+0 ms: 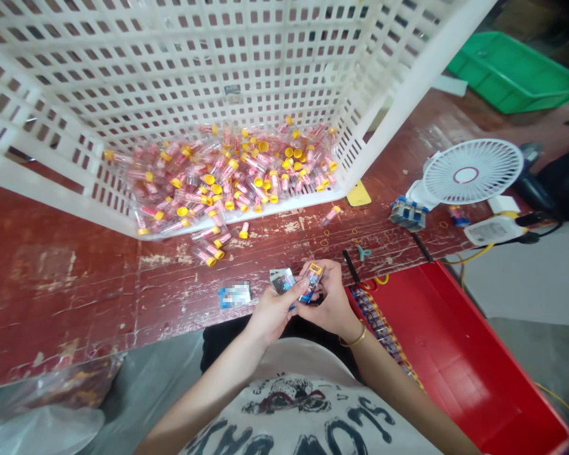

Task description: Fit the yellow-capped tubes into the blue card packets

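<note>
Yellow-capped tube (pixel 312 280) — in the closed fingers of left hand (pixel 272 313) and right hand (pixel 330 304)

A light T-shirt (pixel 291 366) is worn, printed across the chest with large dark lettering (pixel 351 423) and a smaller red-and-black graphic (pixel 289 399) above it. Both forearms are left bare. A thin gold bangle (pixel 353 339) is worn on the wrist of the right hand (pixel 329 304). Dark clothing (pixel 218 341) is seen at the lap, beside the shirt's hem.
</note>
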`<state>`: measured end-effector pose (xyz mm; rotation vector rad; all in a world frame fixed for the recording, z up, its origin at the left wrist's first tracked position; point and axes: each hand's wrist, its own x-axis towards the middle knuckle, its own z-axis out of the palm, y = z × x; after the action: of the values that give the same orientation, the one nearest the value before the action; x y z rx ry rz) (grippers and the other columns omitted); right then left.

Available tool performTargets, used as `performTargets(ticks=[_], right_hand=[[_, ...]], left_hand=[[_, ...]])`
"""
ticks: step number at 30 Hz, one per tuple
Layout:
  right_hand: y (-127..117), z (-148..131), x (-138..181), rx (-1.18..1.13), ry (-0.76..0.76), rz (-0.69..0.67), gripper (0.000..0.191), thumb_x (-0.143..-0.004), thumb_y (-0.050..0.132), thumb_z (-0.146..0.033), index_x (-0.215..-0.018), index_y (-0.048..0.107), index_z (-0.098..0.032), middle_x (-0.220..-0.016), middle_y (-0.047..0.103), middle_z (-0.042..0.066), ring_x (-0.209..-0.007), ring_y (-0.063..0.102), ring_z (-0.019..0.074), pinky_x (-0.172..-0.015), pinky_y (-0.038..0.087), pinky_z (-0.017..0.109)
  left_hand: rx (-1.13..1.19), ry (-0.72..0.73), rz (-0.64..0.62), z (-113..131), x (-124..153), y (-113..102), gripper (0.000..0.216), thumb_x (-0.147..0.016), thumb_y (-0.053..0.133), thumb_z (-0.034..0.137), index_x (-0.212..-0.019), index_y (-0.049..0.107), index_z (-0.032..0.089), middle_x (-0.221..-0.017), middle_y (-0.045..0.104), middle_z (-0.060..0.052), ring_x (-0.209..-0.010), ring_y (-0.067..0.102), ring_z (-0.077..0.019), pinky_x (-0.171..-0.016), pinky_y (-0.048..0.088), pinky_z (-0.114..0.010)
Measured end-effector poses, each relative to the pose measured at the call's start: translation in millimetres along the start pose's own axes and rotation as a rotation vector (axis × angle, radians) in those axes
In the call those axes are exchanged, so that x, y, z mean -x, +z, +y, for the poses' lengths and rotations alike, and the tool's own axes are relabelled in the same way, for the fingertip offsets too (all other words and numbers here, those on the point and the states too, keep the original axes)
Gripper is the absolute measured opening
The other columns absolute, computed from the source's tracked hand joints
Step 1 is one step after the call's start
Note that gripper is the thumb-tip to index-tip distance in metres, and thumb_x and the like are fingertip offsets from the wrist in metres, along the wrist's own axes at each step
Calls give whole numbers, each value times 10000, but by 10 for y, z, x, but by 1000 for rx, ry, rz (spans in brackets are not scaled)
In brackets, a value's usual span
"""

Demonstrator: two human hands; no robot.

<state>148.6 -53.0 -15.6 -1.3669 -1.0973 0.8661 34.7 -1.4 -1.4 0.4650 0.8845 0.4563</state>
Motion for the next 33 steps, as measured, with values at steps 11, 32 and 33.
performTargets(ticks=[11, 32, 33], right_hand=[[-223, -69, -26, -152, 125, 8, 266, -768, 679, -331, -941, 504, -232, -919, 593, 24, -856, 600, 165, -794, 518, 328], [-1595, 1625, 748, 410, 566, 751, 252, -674, 715, -280, -814, 535, -173, -626, 528, -25, -530, 514, 144, -522, 450, 296], [-1607, 1519, 797, 438, 507, 785, 266, -655, 702, -283, -822, 518, -189, -635, 515, -17, -544, 507, 163, -535, 446, 318]], left_hand=[[-128, 11, -27, 26, -4, 20, 390, -653, 777, 437, -894, 701, 140, -868, 724, -84, -802, 685, -218, -678, 572, -308], [-287, -67, -106, -36, -42, -140, 411, -754, 703, 371, -1098, 646, 151, -1114, 689, -162, -970, 674, -286, -745, 570, -386], [-295, -55, -104, -29, -44, -162, 420, -743, 715, 374, -1090, 651, 148, -1102, 693, -163, -947, 682, -282, -740, 571, -382]])
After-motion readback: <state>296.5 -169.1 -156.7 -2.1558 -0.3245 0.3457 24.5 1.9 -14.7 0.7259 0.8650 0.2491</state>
